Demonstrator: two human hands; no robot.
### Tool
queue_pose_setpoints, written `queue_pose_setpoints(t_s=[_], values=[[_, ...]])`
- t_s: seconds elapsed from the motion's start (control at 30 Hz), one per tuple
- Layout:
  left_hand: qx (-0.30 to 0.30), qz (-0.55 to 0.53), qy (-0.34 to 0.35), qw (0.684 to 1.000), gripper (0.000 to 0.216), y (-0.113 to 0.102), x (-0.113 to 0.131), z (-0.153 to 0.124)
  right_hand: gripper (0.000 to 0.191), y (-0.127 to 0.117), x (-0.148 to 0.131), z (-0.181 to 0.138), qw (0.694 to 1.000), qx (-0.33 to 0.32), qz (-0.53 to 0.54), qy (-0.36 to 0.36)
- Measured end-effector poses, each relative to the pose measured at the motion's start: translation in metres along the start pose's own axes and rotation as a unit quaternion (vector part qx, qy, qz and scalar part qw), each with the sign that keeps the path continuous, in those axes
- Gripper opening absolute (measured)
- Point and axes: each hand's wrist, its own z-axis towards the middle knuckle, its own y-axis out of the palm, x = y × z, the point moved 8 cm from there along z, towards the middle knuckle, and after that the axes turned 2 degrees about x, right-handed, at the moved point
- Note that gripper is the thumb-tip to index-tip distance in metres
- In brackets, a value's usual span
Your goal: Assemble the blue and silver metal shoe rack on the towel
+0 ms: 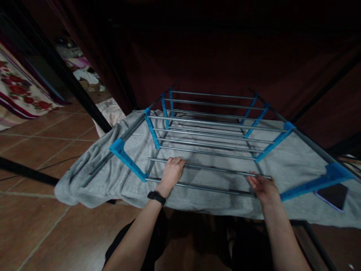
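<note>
Both my hands hold one loose grey metal tube (214, 168) across the near end of a rack. My left hand (172, 171), with a black band at the wrist, is wrapped over the tube left of its middle. Near the tube's right end, my right hand (263, 185) grips it with bent fingers. The rack lies on a grey blanket and has blue plastic brackets (128, 160) joined by several metal tubes. A fixed tube (208, 188) runs just below the held one, between the nearest left bracket and the nearest right bracket (313, 184).
A phone (332, 195) rests on the grey blanket (93, 188) beside the nearest right bracket. Dark metal posts (73, 82) stand at the left, over a tiled floor (36, 222). Behind the rack is a dark red surface (214, 60). A flowered cloth (22, 90) hangs far left.
</note>
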Motion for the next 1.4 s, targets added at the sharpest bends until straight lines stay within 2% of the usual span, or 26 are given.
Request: queue_pose_setpoints(t_s=[0.1, 0.33, 0.43, 0.53, 0.7, 0.77, 0.83, 0.9, 0.97, 1.03, 1.1, 1.2, 1.4], values=[[0.019, 0.005, -0.024, 1.0, 0.027, -0.006, -0.007, 0.0, 0.058, 0.001, -0.001, -0.002, 1.0, -0.004, -0.002, -0.004], [0.078, 0.032, -0.083, 0.993, 0.023, -0.02, -0.027, -0.003, 0.051, -0.001, -0.005, -0.002, 1.0, 0.0, -0.001, -0.017], [0.12, 0.042, -0.124, 0.984, 0.022, -0.031, -0.037, -0.008, 0.051, -0.005, -0.005, 0.002, 1.0, 0.007, 0.003, -0.015], [0.189, 0.04, -0.175, 0.965, 0.027, -0.047, -0.046, -0.015, 0.05, -0.009, -0.005, 0.005, 1.0, 0.011, 0.01, -0.004], [0.312, -0.033, -0.265, 0.912, 0.069, -0.066, -0.064, -0.028, 0.049, -0.011, -0.003, 0.009, 1.0, 0.003, 0.016, 0.01], [0.336, -0.109, -0.292, 0.889, 0.08, -0.06, -0.075, -0.029, 0.051, -0.011, -0.001, 0.01, 1.0, 0.003, 0.016, 0.014], [0.344, -0.232, -0.315, 0.853, 0.084, -0.046, -0.087, -0.028, 0.052, -0.012, 0.0, 0.011, 1.0, 0.01, 0.012, 0.02], [0.349, -0.38, -0.325, 0.792, 0.086, -0.03, -0.096, -0.025, 0.052, -0.013, 0.001, 0.012, 1.0, 0.015, 0.008, 0.023], [0.362, -0.503, -0.323, 0.715, 0.09, -0.018, -0.099, -0.023, 0.052, -0.013, 0.002, 0.013, 1.0, 0.018, 0.007, 0.021], [0.371, -0.577, -0.319, 0.654, 0.092, -0.014, -0.099, -0.023, 0.052, -0.013, 0.002, 0.014, 1.0, 0.016, 0.009, 0.018], [0.371, -0.619, -0.318, 0.614, 0.093, -0.013, -0.097, -0.023, 0.052, -0.013, 0.001, 0.014, 1.0, 0.016, 0.012, 0.015], [0.365, -0.651, -0.308, 0.59, 0.09, -0.017, -0.093, -0.021, 0.052, -0.012, 0.002, 0.015, 1.0, 0.014, 0.013, 0.017], [0.332, -0.666, -0.272, 0.61, 0.074, -0.024, -0.076, -0.009, 0.043, -0.01, 0.005, 0.017, 0.999, 0.017, 0.002, 0.031]])
